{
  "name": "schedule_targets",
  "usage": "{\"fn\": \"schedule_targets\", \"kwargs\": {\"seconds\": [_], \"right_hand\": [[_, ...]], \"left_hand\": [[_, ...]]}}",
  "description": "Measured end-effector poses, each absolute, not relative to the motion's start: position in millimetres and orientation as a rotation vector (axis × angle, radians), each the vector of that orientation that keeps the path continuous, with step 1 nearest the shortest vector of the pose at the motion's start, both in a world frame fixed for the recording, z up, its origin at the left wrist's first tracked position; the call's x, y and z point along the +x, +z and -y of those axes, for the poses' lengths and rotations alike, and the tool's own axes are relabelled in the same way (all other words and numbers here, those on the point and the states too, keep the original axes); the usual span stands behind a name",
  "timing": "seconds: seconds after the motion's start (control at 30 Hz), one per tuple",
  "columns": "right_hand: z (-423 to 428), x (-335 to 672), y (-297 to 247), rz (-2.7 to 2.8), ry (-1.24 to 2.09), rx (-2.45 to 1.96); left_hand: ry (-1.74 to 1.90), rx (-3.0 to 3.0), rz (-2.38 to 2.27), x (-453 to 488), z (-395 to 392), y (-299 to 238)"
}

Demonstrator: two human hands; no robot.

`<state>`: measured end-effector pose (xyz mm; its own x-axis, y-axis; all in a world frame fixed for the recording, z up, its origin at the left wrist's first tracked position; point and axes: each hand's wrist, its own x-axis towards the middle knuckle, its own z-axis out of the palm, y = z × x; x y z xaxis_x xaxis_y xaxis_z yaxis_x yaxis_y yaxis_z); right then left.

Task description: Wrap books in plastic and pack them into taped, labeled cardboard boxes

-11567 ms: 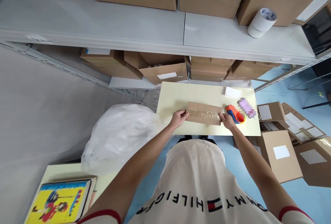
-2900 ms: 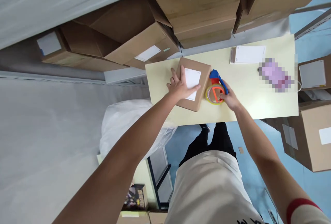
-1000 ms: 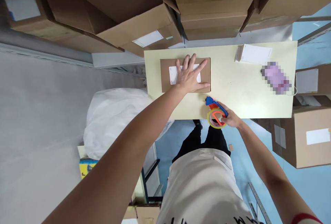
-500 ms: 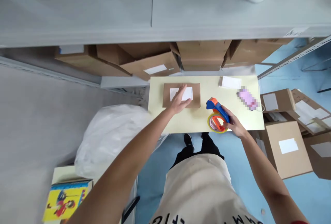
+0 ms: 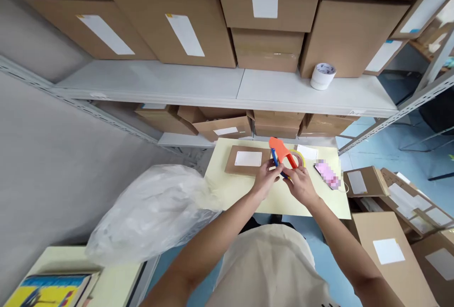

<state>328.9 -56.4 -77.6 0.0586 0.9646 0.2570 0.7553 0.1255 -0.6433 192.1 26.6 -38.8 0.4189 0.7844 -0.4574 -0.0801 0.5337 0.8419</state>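
An orange and blue tape dispenser (image 5: 283,155) is lifted above the pale yellow table (image 5: 244,194). My right hand (image 5: 300,185) grips it from below, fingers closed round its handle. My left hand (image 5: 266,178) pinches at its front end, fingers together. Left of the dispenser a flat brown cardboard parcel (image 5: 230,167) with a white label lies on the table, untouched.
A stack of white labels (image 5: 308,153) and a pink blurred object (image 5: 328,174) lie on the table's right part. A white tape roll (image 5: 322,76) stands on the grey shelf. Cardboard boxes (image 5: 385,250) crowd the blue floor at right; a clear plastic bag (image 5: 156,207) bulges at left.
My left hand left the parcel and went to the tape dispenser. My right hand raised the dispenser off the table's front edge. The camera tilted up.
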Motion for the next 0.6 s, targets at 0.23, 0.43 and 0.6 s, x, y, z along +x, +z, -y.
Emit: {"fn": "schedule_targets", "kwargs": {"seconds": [0.23,0.43,0.6], "right_hand": [[34,352,-44,1.825,0.065,-1.611],[-19,389,6,1.557,0.042,-1.580],[-97,432,25,1.427,0.194,-1.461]], "left_hand": [[0.785,0.940,-0.935,208,-65,-18],[0.832,1.237,-0.850,238,-141,32],[0.872,1.300,-0.814,289,-208,52]]}}
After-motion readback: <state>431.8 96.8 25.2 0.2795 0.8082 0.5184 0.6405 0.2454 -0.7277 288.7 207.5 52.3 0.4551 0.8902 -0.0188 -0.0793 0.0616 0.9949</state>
